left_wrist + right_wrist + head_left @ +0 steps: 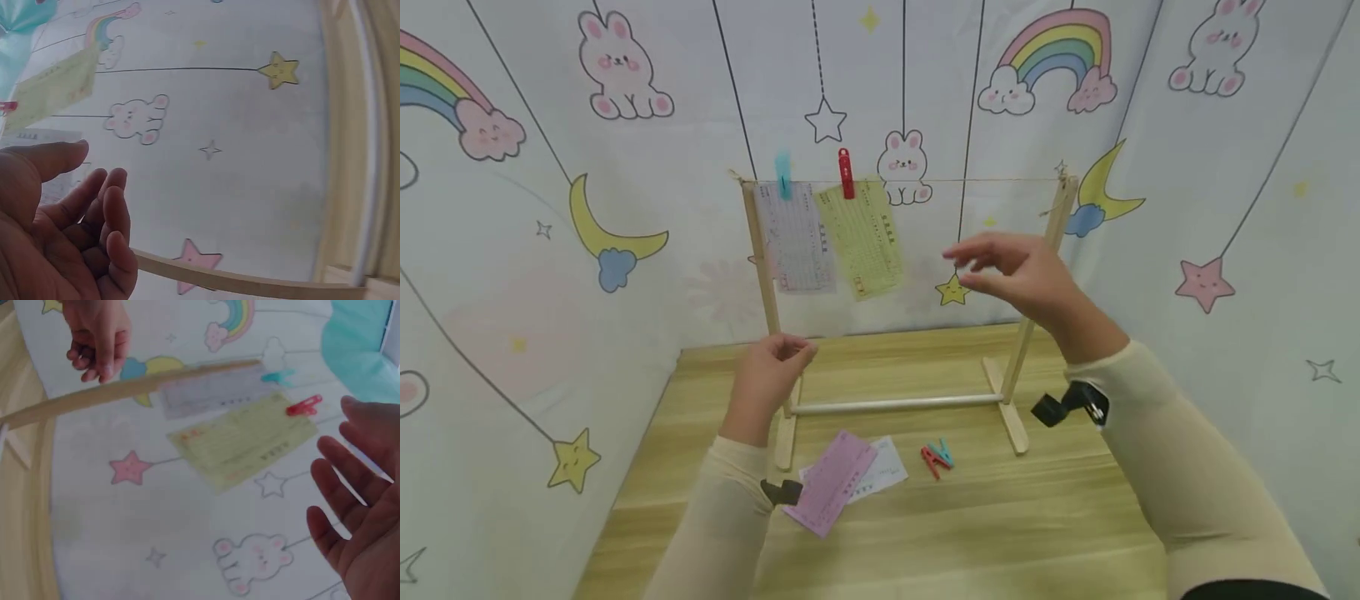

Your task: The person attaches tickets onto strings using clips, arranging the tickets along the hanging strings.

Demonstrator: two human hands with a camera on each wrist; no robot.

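A string (970, 179) runs between the two posts of a wooden stand. From it hang a pale purple paper slip (796, 242) under a blue clothespin (784, 177) and a yellow-green slip (865, 242) under a red clothespin (846, 173). My left hand (767, 375) is in front of the left post, below the purple slip, its fingers loosely bent around nothing. Right of the yellow-green slip my right hand (1026, 279) hovers in the air, fingers spread and holding nothing; the right wrist view shows that hand (362, 500) apart from the slips.
On the wooden table (1045, 525) a pink slip (835, 483) overlaps a white slip (883, 468). Beside them lie a red clothespin (932, 461) and a blue clothespin (943, 452). The stand's white crossbar (898, 404) sits low between its feet. A cartoon-printed cloth (1247, 183) forms the backdrop.
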